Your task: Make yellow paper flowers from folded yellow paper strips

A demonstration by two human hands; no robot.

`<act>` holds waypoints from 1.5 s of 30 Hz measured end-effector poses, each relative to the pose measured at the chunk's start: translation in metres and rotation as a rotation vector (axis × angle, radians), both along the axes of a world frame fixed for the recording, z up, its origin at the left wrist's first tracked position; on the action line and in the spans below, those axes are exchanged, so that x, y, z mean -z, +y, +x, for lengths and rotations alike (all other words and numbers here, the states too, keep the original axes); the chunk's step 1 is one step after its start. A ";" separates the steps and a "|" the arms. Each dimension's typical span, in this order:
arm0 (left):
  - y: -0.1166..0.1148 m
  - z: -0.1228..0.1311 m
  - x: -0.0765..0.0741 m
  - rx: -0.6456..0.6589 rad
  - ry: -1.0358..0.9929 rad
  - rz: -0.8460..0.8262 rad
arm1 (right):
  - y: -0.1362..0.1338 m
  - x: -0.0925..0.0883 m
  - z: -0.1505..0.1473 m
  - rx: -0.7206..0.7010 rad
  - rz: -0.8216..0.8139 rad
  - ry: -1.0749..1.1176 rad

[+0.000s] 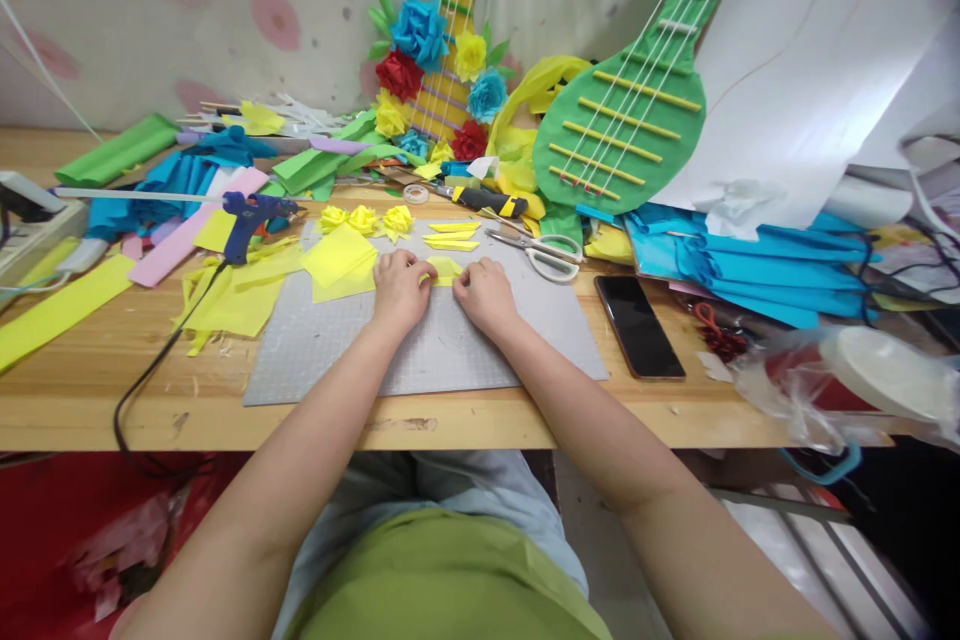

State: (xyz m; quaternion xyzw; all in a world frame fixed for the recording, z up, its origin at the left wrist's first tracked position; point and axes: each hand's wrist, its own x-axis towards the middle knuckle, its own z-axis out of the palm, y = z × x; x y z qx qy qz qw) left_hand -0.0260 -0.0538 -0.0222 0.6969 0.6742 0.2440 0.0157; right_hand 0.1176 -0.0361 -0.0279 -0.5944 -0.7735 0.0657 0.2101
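Note:
Both my hands rest on a grey cutting mat (442,350) and pinch a small piece of yellow paper (444,269) between them. My left hand (399,287) grips its left end with curled fingers. My right hand (486,293) holds its right end the same way. Just beyond lie cut yellow paper strips (452,235) and three small yellow paper flowers (366,218). A stack of yellow paper squares (341,258) sits left of my left hand.
Scissors (541,255) lie right of the strips, a black phone (639,325) further right. A blue glue gun (251,215) with a black cord stands at the left. Paper guitars, paper flowers, blue and green paper crowd the back of the wooden table (90,390).

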 end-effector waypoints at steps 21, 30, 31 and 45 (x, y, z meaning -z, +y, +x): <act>-0.003 0.001 -0.003 -0.082 -0.077 -0.063 | -0.003 -0.001 -0.001 -0.001 0.030 -0.005; -0.003 -0.001 -0.005 -0.086 -0.096 -0.103 | -0.004 -0.001 0.004 -0.051 0.004 -0.014; -0.004 -0.001 -0.006 -0.090 -0.097 -0.106 | -0.003 -0.001 0.004 -0.052 0.004 -0.016; -0.002 -0.005 -0.004 -0.100 -0.128 -0.088 | -0.002 0.001 0.003 -0.024 -0.018 0.021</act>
